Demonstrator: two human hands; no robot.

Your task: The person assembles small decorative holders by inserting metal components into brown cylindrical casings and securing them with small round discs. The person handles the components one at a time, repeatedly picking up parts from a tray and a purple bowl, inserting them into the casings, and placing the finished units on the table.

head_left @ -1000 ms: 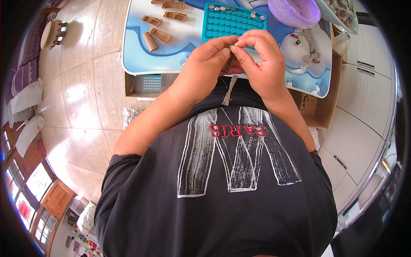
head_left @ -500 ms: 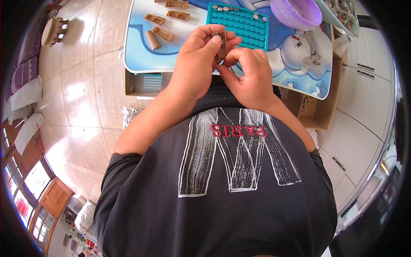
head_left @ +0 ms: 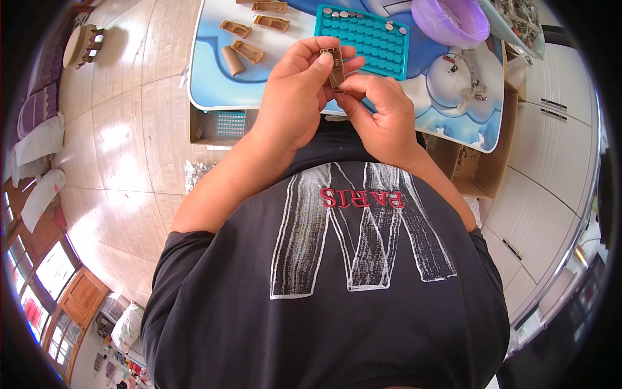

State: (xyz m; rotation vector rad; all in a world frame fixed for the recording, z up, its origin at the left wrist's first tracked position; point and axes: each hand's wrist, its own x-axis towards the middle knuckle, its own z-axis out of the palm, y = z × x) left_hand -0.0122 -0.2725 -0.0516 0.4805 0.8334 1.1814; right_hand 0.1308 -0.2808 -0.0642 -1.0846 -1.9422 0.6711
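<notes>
My left hand (head_left: 291, 91) is closed around a small brown plastic casing (head_left: 335, 70), its thumb lying on the hollow side that faces up. The thumb and forefinger of my right hand (head_left: 383, 111) are pinched at the casing's lower end. Whether a small part sits between those fingertips is hidden. Beyond my left hand, more open brown casings (head_left: 247, 52) lie on the table, beside a rounded brown piece (head_left: 232, 59). Just past my fingers is a teal tray (head_left: 382, 59) of round cells, with several silver discs (head_left: 343, 14) along its far edge.
The blue-and-white table (head_left: 253, 97) has a rounded near edge. At its right stand a purple bowl (head_left: 453, 26) and a clear bag (head_left: 518, 26) of small parts. Thin wires with small components (head_left: 476, 91) lie on the right side. A cardboard box (head_left: 476, 175) sits below.
My right fingertips have moved up and slightly right onto the casing's lower end. The casing has tilted a little in my left hand, which otherwise stays in place.
</notes>
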